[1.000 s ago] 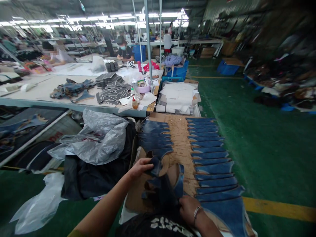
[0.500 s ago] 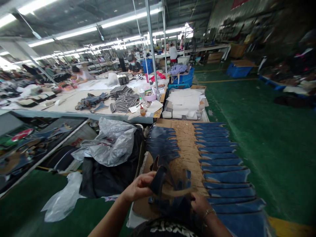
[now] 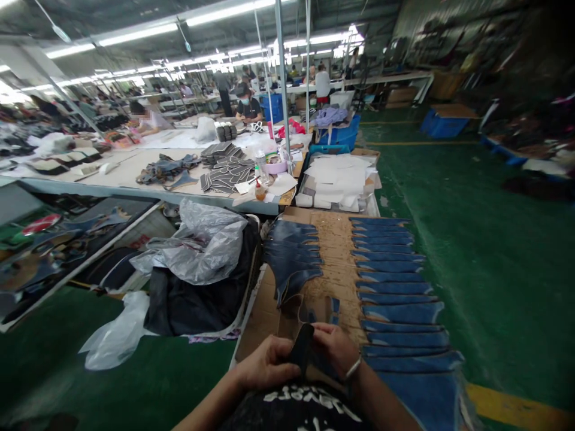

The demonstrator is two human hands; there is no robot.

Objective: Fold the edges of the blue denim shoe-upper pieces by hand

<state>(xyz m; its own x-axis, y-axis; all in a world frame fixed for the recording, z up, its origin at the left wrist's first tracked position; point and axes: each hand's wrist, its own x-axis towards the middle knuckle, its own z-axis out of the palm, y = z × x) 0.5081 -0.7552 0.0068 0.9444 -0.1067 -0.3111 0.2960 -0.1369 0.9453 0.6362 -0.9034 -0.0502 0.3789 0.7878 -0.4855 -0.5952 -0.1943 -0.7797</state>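
Close to my body, my left hand (image 3: 272,361) and my right hand (image 3: 335,346) are closed on a dark leather piece (image 3: 303,349), one at each side of it. Its outline is partly covered by my fingers. Just beyond lie loose brown and blue scraps, among them a small blue piece (image 3: 335,306), on a cardboard-covered board (image 3: 336,251). To the right of the board's bare strip, blue leather pieces (image 3: 398,293) overlap in a long row. Another fan of blue leather pieces (image 3: 291,245) lies along the left side.
A black bag-like bundle under a clear plastic sheet (image 3: 202,239) stands at the left. Beyond it, a long worktable (image 3: 130,179) carries stacked grey pieces (image 3: 229,173) and a glue bottle (image 3: 259,190). White sheets (image 3: 336,176) fill a box past the board. Co-workers sit farther back.
My hands have come closer together and nearer my body, with the leather piece between them. The view has shifted slightly.
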